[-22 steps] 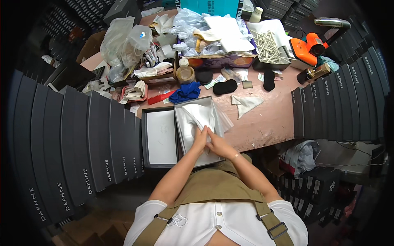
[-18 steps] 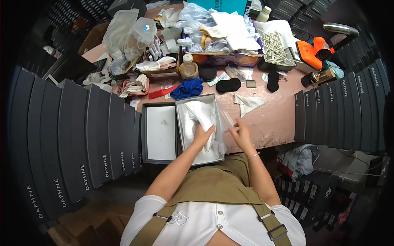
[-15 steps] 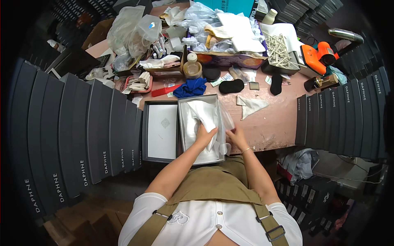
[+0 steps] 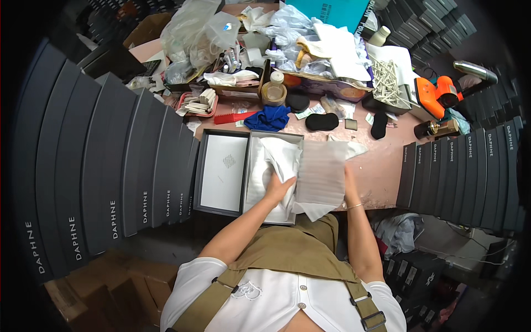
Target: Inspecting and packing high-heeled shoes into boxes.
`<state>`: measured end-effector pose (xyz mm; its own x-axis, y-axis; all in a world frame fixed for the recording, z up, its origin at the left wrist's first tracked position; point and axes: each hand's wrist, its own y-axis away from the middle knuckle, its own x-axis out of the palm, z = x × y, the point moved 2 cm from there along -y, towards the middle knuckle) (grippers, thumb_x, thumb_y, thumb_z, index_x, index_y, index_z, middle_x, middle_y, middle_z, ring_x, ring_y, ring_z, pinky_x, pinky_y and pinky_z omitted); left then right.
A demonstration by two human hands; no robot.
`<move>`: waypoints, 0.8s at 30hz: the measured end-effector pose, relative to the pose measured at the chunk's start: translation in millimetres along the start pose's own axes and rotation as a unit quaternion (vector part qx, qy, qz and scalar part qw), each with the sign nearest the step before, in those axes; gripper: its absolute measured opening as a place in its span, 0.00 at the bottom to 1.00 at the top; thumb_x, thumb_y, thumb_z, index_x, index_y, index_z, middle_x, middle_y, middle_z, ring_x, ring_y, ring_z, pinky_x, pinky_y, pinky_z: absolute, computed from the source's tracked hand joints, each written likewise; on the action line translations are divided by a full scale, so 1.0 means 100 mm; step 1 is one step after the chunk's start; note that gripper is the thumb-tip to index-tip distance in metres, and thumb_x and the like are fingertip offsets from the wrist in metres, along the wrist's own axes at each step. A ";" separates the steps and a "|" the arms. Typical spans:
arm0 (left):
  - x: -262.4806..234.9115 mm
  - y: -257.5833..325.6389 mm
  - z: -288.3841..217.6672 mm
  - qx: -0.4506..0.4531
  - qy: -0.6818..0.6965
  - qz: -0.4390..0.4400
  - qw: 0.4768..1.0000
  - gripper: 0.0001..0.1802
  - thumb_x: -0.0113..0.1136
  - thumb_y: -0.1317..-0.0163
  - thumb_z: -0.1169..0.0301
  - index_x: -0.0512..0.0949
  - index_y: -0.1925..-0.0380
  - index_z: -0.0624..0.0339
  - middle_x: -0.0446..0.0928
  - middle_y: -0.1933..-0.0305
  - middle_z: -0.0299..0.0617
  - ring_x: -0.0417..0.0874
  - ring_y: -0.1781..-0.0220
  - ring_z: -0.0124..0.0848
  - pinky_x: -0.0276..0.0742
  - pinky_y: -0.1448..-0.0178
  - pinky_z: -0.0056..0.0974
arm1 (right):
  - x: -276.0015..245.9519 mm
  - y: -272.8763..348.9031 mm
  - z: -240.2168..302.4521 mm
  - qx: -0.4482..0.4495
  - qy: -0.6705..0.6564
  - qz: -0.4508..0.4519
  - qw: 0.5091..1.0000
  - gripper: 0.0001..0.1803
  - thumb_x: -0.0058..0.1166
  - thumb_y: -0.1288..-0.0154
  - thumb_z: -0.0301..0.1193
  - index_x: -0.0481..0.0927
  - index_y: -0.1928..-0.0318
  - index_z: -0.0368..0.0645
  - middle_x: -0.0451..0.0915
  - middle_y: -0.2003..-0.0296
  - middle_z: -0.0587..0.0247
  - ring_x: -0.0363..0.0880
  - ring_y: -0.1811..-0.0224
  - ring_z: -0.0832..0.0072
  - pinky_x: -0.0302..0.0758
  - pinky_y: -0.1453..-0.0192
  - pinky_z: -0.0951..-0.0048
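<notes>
An open grey shoebox (image 4: 299, 145) lies on the table in front of me, lined with white tissue paper (image 4: 281, 152). My left hand (image 4: 278, 190) is closed on a fold of that paper inside the box; what the paper covers is hidden. At the box's right side a translucent wrapping sheet (image 4: 322, 174) is spread out, and my right hand (image 4: 350, 187) grips its right edge, some fingers hidden behind it. The grey box lid (image 4: 204, 166), white inside, lies against the box's left side.
Dark shoeboxes (image 4: 113, 166) stand in rows on the left, with more shoeboxes (image 4: 442, 174) on the right. Behind the box are a blue cloth (image 4: 267, 118), a red comb (image 4: 231, 118), a jar (image 4: 274, 93), black pads (image 4: 322, 122) and an orange tool (image 4: 434, 91). A white cloth (image 4: 355, 148) lies partly under the sheet.
My right hand has moved right, drawing the translucent sheet out flat beside the box and partly over the white cloth. My left hand stays on the tissue paper. The whole view has shifted slightly.
</notes>
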<state>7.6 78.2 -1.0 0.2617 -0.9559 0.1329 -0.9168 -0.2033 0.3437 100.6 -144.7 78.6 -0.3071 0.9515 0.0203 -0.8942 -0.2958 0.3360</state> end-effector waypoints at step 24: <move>-1.43 1.53 -1.87 0.085 0.095 0.056 0.990 0.13 0.50 0.31 0.73 0.72 0.51 0.70 0.79 0.56 0.38 0.78 0.56 0.24 0.72 0.50 0.29 | 1.88 0.76 -0.30 -0.340 0.487 0.228 0.772 0.32 0.48 0.32 0.44 0.63 0.35 0.36 0.60 0.35 0.35 0.58 0.31 0.47 0.57 0.30 0.51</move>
<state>-114.1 223.0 206.5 0.1918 -0.9206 0.3400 -0.9769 -0.1458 0.1565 -34.6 9.1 79.3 -0.4443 0.3185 -0.8374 -0.4835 -0.8721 -0.0752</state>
